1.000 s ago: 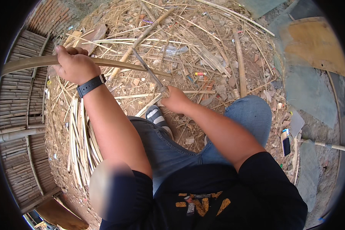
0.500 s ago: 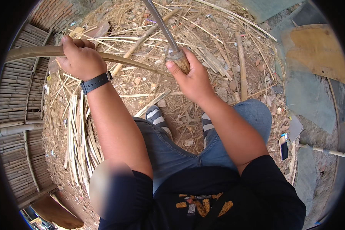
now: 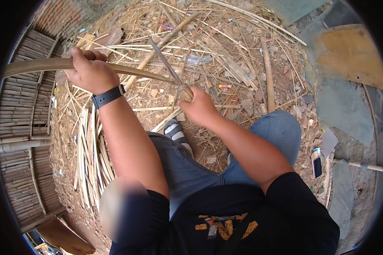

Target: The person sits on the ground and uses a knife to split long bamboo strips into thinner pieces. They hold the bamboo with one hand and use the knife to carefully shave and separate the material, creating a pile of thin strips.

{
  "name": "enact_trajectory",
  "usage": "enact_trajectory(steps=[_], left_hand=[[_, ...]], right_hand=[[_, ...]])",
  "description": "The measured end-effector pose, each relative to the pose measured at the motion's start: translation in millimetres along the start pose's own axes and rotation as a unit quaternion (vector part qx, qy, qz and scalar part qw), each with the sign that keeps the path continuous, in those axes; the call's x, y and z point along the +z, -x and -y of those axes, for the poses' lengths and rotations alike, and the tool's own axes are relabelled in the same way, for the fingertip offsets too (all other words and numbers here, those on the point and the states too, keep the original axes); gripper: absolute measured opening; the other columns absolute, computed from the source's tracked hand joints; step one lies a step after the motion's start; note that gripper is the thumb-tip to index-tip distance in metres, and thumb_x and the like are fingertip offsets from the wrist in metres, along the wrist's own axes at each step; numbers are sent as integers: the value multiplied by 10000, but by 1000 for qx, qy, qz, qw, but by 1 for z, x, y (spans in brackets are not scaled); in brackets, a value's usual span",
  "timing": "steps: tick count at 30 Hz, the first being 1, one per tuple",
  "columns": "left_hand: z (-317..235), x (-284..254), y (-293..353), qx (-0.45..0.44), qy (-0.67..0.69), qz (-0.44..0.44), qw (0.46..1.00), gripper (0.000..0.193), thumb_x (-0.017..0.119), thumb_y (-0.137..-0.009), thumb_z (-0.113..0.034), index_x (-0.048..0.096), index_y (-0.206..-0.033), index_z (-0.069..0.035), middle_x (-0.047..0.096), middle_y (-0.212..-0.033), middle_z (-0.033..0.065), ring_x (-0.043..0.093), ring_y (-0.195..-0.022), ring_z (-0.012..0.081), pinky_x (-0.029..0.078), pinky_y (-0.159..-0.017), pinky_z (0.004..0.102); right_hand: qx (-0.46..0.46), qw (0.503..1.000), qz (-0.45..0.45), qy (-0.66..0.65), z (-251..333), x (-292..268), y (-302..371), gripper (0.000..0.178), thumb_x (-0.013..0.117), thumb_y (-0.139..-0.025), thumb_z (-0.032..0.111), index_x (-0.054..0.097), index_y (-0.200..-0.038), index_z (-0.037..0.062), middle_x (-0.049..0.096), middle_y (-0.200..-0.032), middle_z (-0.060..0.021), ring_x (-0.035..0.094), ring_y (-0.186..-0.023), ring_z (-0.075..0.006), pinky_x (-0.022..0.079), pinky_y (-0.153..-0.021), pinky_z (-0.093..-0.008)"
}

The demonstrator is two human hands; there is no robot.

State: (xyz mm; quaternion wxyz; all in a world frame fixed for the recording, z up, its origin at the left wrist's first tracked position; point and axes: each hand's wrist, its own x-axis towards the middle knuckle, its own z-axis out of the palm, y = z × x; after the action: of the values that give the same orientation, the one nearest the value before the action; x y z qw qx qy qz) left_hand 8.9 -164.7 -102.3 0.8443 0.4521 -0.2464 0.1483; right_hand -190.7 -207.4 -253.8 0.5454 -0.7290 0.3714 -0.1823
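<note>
A long bamboo strip (image 3: 136, 72) runs from the far left toward the middle. My left hand (image 3: 91, 70), with a black watch on the wrist, is closed around it. My right hand (image 3: 198, 106) grips the wooden handle (image 3: 185, 93) of a long-bladed knife (image 3: 166, 63). Its blade points up and to the left, crossing the strip's thin right end close to the handle. Whether the edge cuts into the strip, I cannot tell.
Split bamboo strips (image 3: 89, 157) lie in a pile at the left, beside a bamboo slat wall (image 3: 19, 110). Debris and straw cover the ground. A pole (image 3: 267, 76) lies ahead right. Grey sheets (image 3: 344, 102) and a phone (image 3: 316, 165) are at the right.
My right hand has moved left and down, swinging the knife so its blade tilts further left and meets the strip's end. My left hand has shifted only slightly and still holds the strip.
</note>
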Motion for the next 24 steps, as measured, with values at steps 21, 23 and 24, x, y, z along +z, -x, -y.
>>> enact_trajectory(steps=[21, 23, 24], left_hand=[[-2, 1, -1, -18, -11, -2, 1000, 216, 534, -989, -219, 442, -889, -52, 424, -606, 18, 394, -507, 135, 360, -499, 301], [-1, -1, -1, -11, -7, -14, 1000, 232, 565, -976, -230, 452, -861, -63, 435, -586, 15, 407, -483, 131, 393, -491, 300], [1, -3, -2, -13, -3, -12, 1000, 232, 566, -976, -231, 455, -863, -61, 437, -586, 16, 411, -485, 132, 394, -491, 300]], right_hand=[[12, 997, -58, -49, 0, -2, -9, 367, 691, -798, 202, 603, -1095, 3, 683, -898, -187, 669, -812, -353, 514, -741, -423], [-63, 988, -108, -91, 14, -12, -8, 370, 692, -810, 205, 590, -1104, 6, 683, -889, -188, 669, -789, -352, 514, -725, -423], [-80, 982, -130, -112, 13, -10, -7, 376, 691, -815, 208, 582, -1111, 4, 683, -894, -196, 672, -800, -358, 516, -731, -428]])
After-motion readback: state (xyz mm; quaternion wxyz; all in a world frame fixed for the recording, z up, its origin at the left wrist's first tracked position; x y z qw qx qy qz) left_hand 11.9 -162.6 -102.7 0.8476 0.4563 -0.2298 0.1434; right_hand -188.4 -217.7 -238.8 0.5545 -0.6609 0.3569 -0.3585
